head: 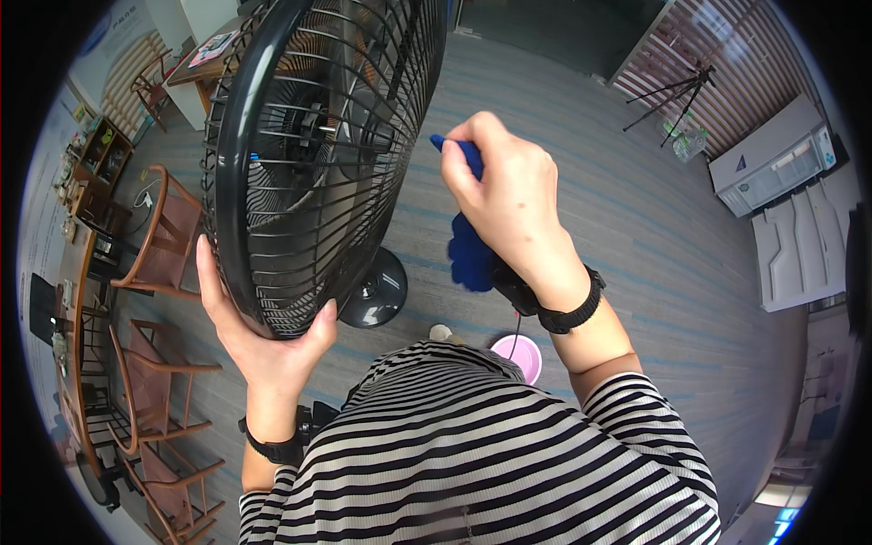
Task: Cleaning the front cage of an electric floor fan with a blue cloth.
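A black pedestal fan stands before me, its wire grille (354, 191) turned side-on and its round base (375, 289) on the floor below. My left hand (266, 334) grips the lower rim of the fan's head, thumb on one side and fingers on the other. To the right of the grille, apart from it, my right hand (507, 177) is closed on a dark blue cloth (470, 255). One corner of the cloth pokes out past the fingertips, and the rest hangs beneath the hand.
A pink basin (528, 354) sits on the floor by my feet. Several wooden armchairs (160, 238) line the left, beside a long desk (78, 272). At the upper right are a black tripod (684, 92), large plastic bottles (689, 143) and a white cabinet with a glass front (776, 163).
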The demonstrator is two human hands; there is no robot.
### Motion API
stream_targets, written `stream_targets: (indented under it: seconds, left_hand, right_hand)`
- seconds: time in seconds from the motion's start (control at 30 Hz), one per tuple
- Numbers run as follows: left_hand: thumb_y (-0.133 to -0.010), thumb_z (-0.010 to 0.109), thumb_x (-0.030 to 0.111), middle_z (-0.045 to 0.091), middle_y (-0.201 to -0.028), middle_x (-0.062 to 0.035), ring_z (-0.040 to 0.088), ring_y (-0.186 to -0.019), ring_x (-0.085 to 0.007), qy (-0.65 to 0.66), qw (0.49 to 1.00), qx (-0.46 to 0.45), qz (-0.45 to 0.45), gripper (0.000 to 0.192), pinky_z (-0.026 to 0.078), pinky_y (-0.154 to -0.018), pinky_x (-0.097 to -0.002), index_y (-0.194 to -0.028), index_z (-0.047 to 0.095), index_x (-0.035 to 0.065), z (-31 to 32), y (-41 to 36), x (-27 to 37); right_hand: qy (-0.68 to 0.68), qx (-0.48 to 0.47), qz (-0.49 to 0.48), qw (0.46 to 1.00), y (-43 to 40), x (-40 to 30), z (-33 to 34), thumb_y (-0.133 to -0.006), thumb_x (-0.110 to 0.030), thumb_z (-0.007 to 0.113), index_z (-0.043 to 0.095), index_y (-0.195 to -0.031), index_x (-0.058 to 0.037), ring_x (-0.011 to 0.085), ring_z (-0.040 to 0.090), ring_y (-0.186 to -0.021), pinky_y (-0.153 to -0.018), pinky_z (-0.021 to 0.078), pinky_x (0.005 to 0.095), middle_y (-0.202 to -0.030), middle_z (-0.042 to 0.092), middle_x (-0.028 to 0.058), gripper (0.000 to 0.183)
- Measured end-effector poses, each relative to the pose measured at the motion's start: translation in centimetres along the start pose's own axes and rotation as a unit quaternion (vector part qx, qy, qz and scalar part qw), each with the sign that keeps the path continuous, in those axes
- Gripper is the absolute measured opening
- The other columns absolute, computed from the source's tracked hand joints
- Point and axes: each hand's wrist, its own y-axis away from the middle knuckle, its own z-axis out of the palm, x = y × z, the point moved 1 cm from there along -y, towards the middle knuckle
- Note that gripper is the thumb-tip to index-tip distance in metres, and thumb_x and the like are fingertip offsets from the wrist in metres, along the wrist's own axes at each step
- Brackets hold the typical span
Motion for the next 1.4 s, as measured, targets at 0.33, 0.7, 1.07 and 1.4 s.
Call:
stream_targets:
  seconds: [0.33, 0.7, 1.07, 1.4]
  left_hand:
    - [-0.058, 0.077, 0.012, 0.036, -0.133, -0.0186, 0.043, -0.119, -0.027, -0.013, 1.0, -0.001, 0.012, 0.108, 0.035, -0.1, -0.0365, -0.142, 0.011, 0.0017, -0.2, 0.0, -0.3]
    - [-0.057, 0.079, 0.018, 0.037, -0.131, -0.02, 0.043, -0.118, -0.0287, -0.015, 1.0, 0.013, 0.02, 0.107, 0.034, -0.101, -0.0372, -0.14, 0.016, -0.003, 0.0, -0.1, -0.4]
    - [-0.054, 0.08, 0.02, 0.042, -0.128, -0.0194, 0.046, -0.116, -0.0294, -0.052, 0.998, 0.015, 0.017, 0.104, 0.037, -0.098, -0.0374, -0.139, 0.023, -0.0026, 0.5, -0.2, 0.2]
    - [-0.053, 0.079, 0.019, 0.041, -0.13, -0.0197, 0.045, -0.118, -0.0309, -0.054, 0.998, 0.027, 0.017, 0.102, 0.036, -0.099, -0.0385, -0.138, 0.025, -0.0009, 0.4, -0.3, 0.1]
  right_hand:
    - [-0.218, 0.049, 0.026, 0.974, -0.8, -1.5, -0.1, -0.078, -0.012, 0.063, 0.056, -0.086, -0.0059, 0.0265, 0.06, -0.055, -0.05, 0.0454, 0.0345, -0.063, 0.06, 0.0097, 0.012]
    - [-0.131, 0.119, -0.088, 0.98, -2.0, -2.1, 0.9, -0.075, -0.009, 0.065, 0.057, -0.08, -0.0071, 0.0252, 0.06, -0.054, -0.046, 0.0453, 0.033, -0.069, 0.061, 0.008, 0.009]
    - [0.103, -0.084, -0.159, 0.978, -4.1, -2.6, -3.0, -0.074, -0.013, 0.065, 0.055, -0.074, -0.0071, 0.0265, 0.06, -0.057, -0.052, 0.047, 0.0349, -0.063, 0.06, 0.0074, 0.011]
    - [-0.081, -0.091, -0.033, 0.992, -2.3, -1.2, -4.0, -0.078, -0.016, 0.063, 0.057, -0.082, -0.0047, 0.0306, 0.063, -0.064, -0.056, 0.0486, 0.0379, -0.07, 0.063, 0.0127, 0.013]
